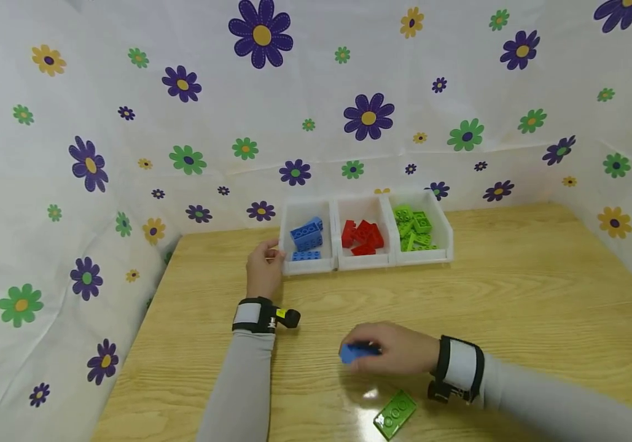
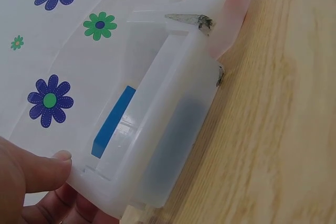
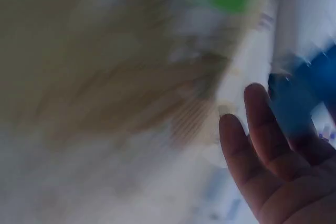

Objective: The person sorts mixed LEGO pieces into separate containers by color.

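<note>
My left hand (image 1: 265,270) is at the front left corner of a white bin (image 1: 309,266) that holds several blue bricks (image 1: 307,236). In the left wrist view, the thumb (image 2: 47,172) lies against the bin's edge and the other fingers curl beneath it. Lower down, my right hand (image 1: 395,348) holds a blue toy brick (image 1: 355,352) above the table. That brick (image 3: 299,95) is blurred in the right wrist view, with studs along its edge. A flat green brick (image 1: 395,414) lies on the table just below the right hand.
Beside the blue bricks' bin stand a white bin (image 1: 364,261) of red bricks and another (image 1: 425,255) of light green bricks, all in one row. They stand at the back of the wooden table (image 1: 514,294). A flowered cloth (image 1: 316,80) hangs behind.
</note>
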A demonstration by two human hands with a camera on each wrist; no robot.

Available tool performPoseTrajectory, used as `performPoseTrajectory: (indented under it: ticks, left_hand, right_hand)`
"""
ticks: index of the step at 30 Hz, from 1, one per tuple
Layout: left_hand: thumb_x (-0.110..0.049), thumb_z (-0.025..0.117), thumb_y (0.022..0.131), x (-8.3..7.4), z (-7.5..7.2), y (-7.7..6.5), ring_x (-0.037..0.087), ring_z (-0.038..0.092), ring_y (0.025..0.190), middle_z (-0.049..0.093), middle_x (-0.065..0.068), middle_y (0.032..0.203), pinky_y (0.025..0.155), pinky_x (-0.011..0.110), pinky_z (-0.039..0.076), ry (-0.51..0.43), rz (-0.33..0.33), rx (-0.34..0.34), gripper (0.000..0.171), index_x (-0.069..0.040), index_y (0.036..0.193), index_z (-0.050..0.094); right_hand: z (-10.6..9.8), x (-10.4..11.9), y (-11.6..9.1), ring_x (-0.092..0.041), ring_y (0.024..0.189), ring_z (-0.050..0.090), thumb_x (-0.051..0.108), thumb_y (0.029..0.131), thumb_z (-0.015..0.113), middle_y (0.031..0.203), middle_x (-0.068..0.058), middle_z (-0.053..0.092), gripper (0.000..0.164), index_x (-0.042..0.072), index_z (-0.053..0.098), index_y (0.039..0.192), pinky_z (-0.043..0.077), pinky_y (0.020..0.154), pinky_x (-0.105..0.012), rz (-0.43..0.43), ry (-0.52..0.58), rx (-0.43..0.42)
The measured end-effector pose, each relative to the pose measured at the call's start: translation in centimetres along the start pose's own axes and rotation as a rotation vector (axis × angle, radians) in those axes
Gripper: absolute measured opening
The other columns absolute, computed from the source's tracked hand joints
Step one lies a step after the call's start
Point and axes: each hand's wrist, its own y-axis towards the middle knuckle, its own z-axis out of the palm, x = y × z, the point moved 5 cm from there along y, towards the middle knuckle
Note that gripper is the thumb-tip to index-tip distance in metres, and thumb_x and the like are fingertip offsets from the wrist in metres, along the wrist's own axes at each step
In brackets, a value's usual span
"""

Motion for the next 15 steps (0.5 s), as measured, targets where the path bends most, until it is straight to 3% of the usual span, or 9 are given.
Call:
performPoseTrajectory:
  ticks: [3, 6, 10, 15]
  left_hand:
    - [-0.008, 0.063, 0.101, 0.0, -0.2, 0.2, 0.031, 0.062, 0.098, 0.066, 0.020, 0.110, 0.087, 0.038, 0.050, 0.010, 0.012, -0.007, 0.032, -0.003, 0.132, 0.064]
    - [-0.007, 0.063, 0.100, -0.1, -0.2, 0.3, 0.031, 0.063, 0.098, 0.066, 0.020, 0.110, 0.087, 0.039, 0.051, 0.012, 0.016, -0.010, 0.032, -0.003, 0.132, 0.064]
    - [-0.007, 0.063, 0.100, 0.0, -0.2, 0.3, 0.030, 0.063, 0.096, 0.066, 0.020, 0.109, 0.085, 0.038, 0.051, 0.009, 0.009, -0.012, 0.031, -0.003, 0.131, 0.064]
    - [-0.008, 0.063, 0.100, 0.1, 0.1, 0.2, 0.030, 0.062, 0.096, 0.066, 0.019, 0.109, 0.084, 0.037, 0.050, -0.003, -0.013, -0.008, 0.031, -0.004, 0.131, 0.065]
  right_hand:
    - [-2.0, -0.7, 0.2, -0.012, 0.089, 0.065, 0.021, 0.106, 0.042, 0.100, -0.010, 0.067, 0.034, -0.002, 0.057, 0.126, 0.056, 0.072, -0.027, 0.084, 0.473, -0.099]
    - [-3.4, -1.0, 0.3, -0.014, 0.080, 0.065, 0.021, 0.105, 0.027, 0.093, -0.003, 0.067, 0.037, 0.004, 0.055, 0.123, 0.054, 0.063, -0.027, 0.068, 0.769, -0.141]
    - [-4.7, -1.5, 0.6, -0.009, 0.062, 0.058, 0.024, 0.107, 0.019, 0.077, 0.005, 0.064, 0.041, 0.016, 0.059, 0.109, 0.045, 0.051, -0.021, 0.013, 0.861, -0.191]
    - [-5.9, -2.7, 2.2, -0.007, 0.044, 0.046, 0.026, 0.105, 0.030, 0.057, 0.006, 0.054, 0.039, 0.013, 0.058, 0.082, 0.035, 0.042, -0.021, 0.141, 0.709, -0.286]
